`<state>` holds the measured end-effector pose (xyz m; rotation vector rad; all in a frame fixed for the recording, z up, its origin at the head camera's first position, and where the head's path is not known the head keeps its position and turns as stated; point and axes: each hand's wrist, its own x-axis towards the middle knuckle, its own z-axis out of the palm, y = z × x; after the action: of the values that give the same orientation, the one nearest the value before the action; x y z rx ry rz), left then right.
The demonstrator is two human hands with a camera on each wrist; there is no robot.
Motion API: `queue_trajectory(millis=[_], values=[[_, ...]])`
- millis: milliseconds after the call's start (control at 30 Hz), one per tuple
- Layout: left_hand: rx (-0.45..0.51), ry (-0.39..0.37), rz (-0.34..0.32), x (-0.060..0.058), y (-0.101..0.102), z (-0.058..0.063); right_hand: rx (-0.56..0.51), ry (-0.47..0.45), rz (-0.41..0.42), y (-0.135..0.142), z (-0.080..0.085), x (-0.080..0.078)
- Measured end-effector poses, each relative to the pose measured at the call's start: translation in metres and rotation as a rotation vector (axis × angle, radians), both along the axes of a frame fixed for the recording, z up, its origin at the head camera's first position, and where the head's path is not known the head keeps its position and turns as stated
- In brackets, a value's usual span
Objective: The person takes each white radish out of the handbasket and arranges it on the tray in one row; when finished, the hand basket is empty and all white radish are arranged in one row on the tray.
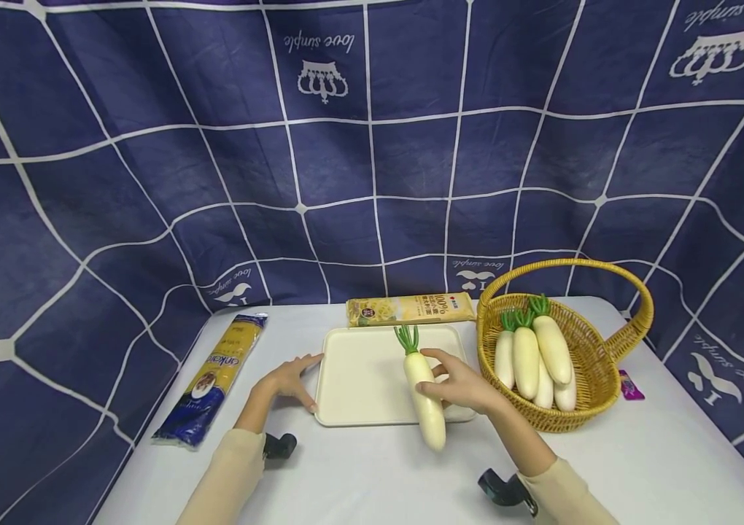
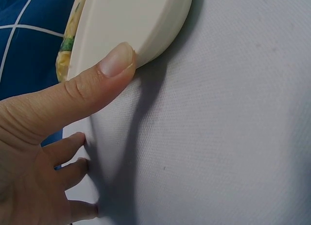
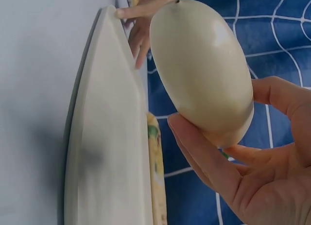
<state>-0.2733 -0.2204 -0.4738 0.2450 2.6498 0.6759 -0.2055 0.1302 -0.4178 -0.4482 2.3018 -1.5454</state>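
My right hand (image 1: 460, 383) grips a white radish (image 1: 426, 408) with a green leafy top, holding it over the right part of a cream tray (image 1: 359, 375). In the right wrist view the radish (image 3: 199, 64) sits between thumb and fingers, raised off the tray, its rounded bottom toward the camera. My left hand (image 1: 288, 380) is at the tray's left edge with fingers spread. The left wrist view shows its thumb (image 2: 114, 64) against the tray's rim (image 2: 158, 40), while the other fingertips reach down near the white tabletop.
A wicker basket (image 1: 598, 379) with a tall handle stands right of the tray, holding several white radishes (image 1: 552, 350). A yellow noodle packet (image 1: 411, 309) lies behind the tray. To the left is a blue-and-yellow pasta bag (image 1: 211, 379). A small purple packet (image 1: 631, 386) lies beside the basket.
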Motion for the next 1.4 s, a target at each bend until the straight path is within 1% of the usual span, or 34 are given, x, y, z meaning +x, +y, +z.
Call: queue_trajectory(millis=[200, 300, 467, 633, 767, 1033, 1200, 1400], values=[[-0.004, -0.005, 0.006, 0.001, 0.001, 0.0, -0.01, -0.01, -0.004, -0.026, -0.004, -0.018], [-0.005, -0.002, 0.006, 0.001, 0.001, 0.0, -0.016, -0.024, -0.02, -0.038, -0.008, -0.028], [0.002, 0.002, 0.005, 0.001, 0.0, 0.0, -0.024, -0.04, -0.062, -0.057, -0.018, -0.042], [-0.004, -0.003, 0.003, -0.001, 0.0, -0.001, -0.034, -0.054, -0.092, -0.076, -0.028, -0.052], [-0.005, -0.008, 0.002, -0.002, 0.0, -0.001, -0.034, -0.073, -0.117, -0.09, -0.034, -0.058], [0.01, -0.005, -0.01, -0.001, -0.002, -0.001, -0.02, -0.081, -0.135, -0.115, -0.045, -0.067], [0.014, -0.001, -0.018, -0.001, -0.002, -0.001, 0.007, -0.055, -0.147, -0.129, -0.051, -0.071], [0.014, -0.016, -0.012, -0.001, -0.001, 0.0, 0.031, -0.025, -0.175, -0.144, -0.053, -0.073]])
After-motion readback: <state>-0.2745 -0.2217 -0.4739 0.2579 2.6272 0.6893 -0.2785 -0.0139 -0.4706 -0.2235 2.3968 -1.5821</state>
